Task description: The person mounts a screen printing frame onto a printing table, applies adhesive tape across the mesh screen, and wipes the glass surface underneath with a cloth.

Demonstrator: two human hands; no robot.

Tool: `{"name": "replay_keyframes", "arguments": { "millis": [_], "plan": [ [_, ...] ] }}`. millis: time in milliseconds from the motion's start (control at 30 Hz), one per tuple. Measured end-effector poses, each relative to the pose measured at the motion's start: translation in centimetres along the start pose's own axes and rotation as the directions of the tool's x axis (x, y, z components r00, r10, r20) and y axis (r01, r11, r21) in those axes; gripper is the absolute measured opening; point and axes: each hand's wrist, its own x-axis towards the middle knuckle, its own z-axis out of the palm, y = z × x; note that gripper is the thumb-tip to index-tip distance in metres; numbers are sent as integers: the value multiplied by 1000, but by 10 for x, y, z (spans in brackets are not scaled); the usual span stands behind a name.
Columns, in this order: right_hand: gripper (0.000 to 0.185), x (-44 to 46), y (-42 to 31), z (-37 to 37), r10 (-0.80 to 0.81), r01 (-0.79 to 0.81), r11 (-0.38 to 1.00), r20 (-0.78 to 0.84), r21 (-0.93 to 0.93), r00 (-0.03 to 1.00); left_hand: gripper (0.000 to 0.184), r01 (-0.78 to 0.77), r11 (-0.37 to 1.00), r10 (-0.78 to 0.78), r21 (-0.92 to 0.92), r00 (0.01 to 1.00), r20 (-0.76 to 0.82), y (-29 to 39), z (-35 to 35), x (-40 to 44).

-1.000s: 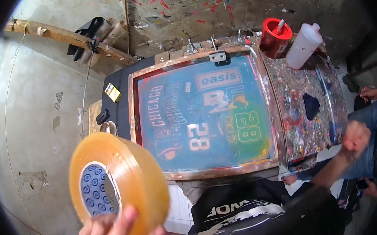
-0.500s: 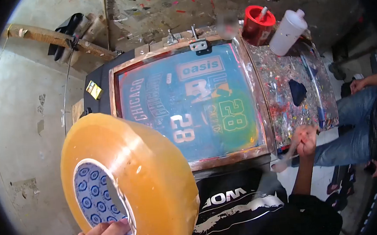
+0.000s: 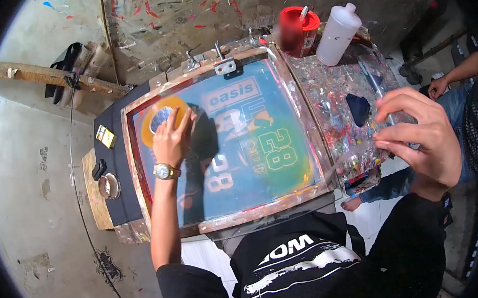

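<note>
My left hand (image 3: 169, 140), with a watch on its wrist, grips a roll of clear yellowish packing tape (image 3: 149, 126). The roll is at the upper left of the wood-framed printing screen (image 3: 200, 190), over its blue mesh; whether it touches the mesh I cannot tell. My right hand (image 3: 429, 138) is raised at the right, above the paint-spattered board, with fingers bent and drawn towards the thumb. A faint, see-through strip of tape (image 3: 355, 151) trails left from its fingertips. Lettering such as "oasis" and "28" shows on the mesh.
A red tub (image 3: 300, 31) and a white squeeze bottle (image 3: 338, 35) stand on the spattered board (image 3: 330, 109), near a dark cloth (image 3: 358, 109). A metal hinge clamp (image 3: 225, 67) holds the frame's far edge. A yellow box (image 3: 105, 136) lies left. Another person's hand (image 3: 438, 87) is at right.
The tape roll has gone from close in front of the camera to over the screen's upper left, in my left hand. My right hand has risen and come nearer the camera.
</note>
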Motion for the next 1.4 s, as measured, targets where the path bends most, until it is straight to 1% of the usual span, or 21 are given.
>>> {"name": "replay_keyframes", "arguments": {
  "millis": [100,167,233,300,367,433,500,533,567,633,667,733,800,833,867,900,967,1100,1167,1233,1400],
  "plan": [
    [21,10,-4,-4,78,-94,987,125,128,989,45,66,997,-67,35,998,19,16,30,-20],
    [27,21,-5,-1,-15,1,991,101,137,995,51,12,998,-18,69,996,91,27,31,-28],
    [32,30,-5,4,-103,93,987,73,134,992,65,120,991,-116,-50,990,80,35,32,-30],
    [32,35,-7,13,-89,79,983,56,163,994,79,87,985,-88,-146,996,1,69,-23,7],
    [30,38,-7,22,-80,71,981,42,179,996,89,130,642,-60,-756,991,120,109,-51,24],
    [26,37,-8,32,-43,51,980,-45,194,998,79,261,198,-50,-945,965,257,169,-82,47],
    [23,30,-4,37,17,8,978,-117,207,993,65,566,0,127,-824,818,561,197,-95,59],
    [20,25,0,37,76,-32,975,-193,218,978,49,566,8,198,-825,807,556,197,-88,61],
    [20,17,4,35,78,-37,977,-192,211,978,49,561,4,202,-828,810,550,191,-80,62],
    [18,-8,11,32,346,-297,911,-141,287,927,40,707,-154,379,-690,687,620,165,-62,61],
    [18,-23,14,37,350,-301,910,-139,286,926,32,657,-122,445,-744,706,551,150,-53,63],
    [13,-53,18,60,648,-556,717,-109,420,754,24,752,-141,552,-644,600,580,118,-41,76],
    [7,-74,6,86,870,-683,325,76,654,488,24,777,-82,556,-624,556,618,97,-26,90],
    [7,-89,3,106,875,-673,313,73,670,479,24,785,-94,570,-612,546,614,93,-18,97],
    [6,-105,-1,126,879,-665,300,73,684,471,22,660,-53,543,-750,649,532,91,-10,103],
    [6,-121,-6,144,881,-668,296,75,682,467,19,800,66,563,-596,463,684,82,-10,121],
    [9,-149,-20,176,929,-569,-20,225,822,293,17,756,188,533,-627,458,712,75,17,136],
    [9,-147,-55,204,927,-524,-165,313,835,206,15,694,212,528,-688,512,678,88,71,156],
    [9,-142,-69,216,926,-523,-179,323,833,198,14,629,241,444,-739,605,661,100,99,156],
    [9,-136,-78,225,918,-541,-211,356,814,177,13,672,204,436,-712,588,681,111,94,163],
    [9,-123,-91,241,958,-566,-49,200,823,207,13,609,232,363,-758,669,649,120,128,145]
  ]
}}
